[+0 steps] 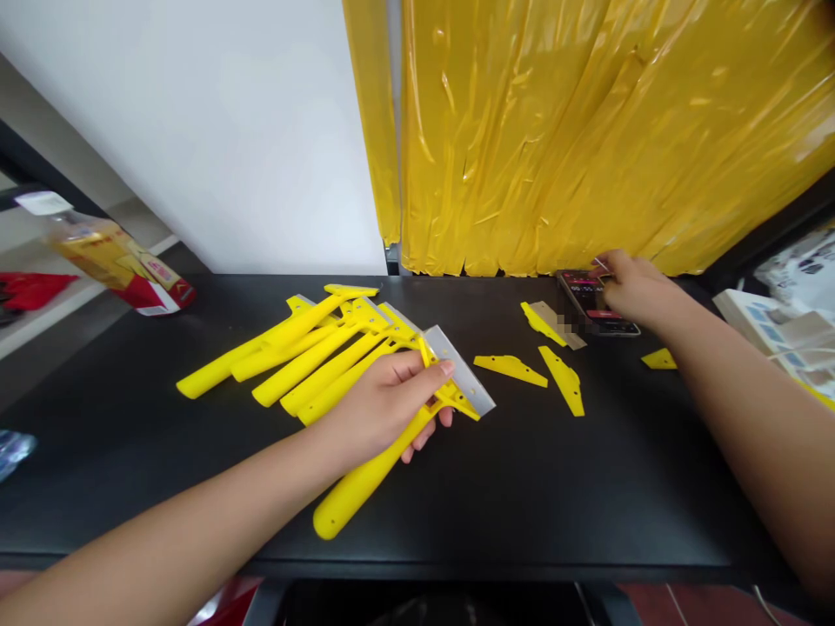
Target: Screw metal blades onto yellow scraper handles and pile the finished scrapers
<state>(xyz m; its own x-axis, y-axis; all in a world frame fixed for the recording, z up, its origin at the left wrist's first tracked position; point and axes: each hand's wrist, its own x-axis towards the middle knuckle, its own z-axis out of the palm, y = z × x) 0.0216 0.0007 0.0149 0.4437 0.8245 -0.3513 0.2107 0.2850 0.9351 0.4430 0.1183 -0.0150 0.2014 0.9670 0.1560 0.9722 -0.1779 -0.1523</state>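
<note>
Left hand (384,409) closed around yellow plastic scraper (365,478), more scrapers (306,352) piled just left of it, right hand (643,291) pinching thin piece (600,263), too small to tell, above smartphone (587,296), loose yellow pieces (511,369) just left of that hand

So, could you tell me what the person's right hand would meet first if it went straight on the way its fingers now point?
The right hand is already over the far end of the phone, so the next thing in line is probably the yellow plastic sheeting at the back of the table, though depth is hard to judge here.
</note>
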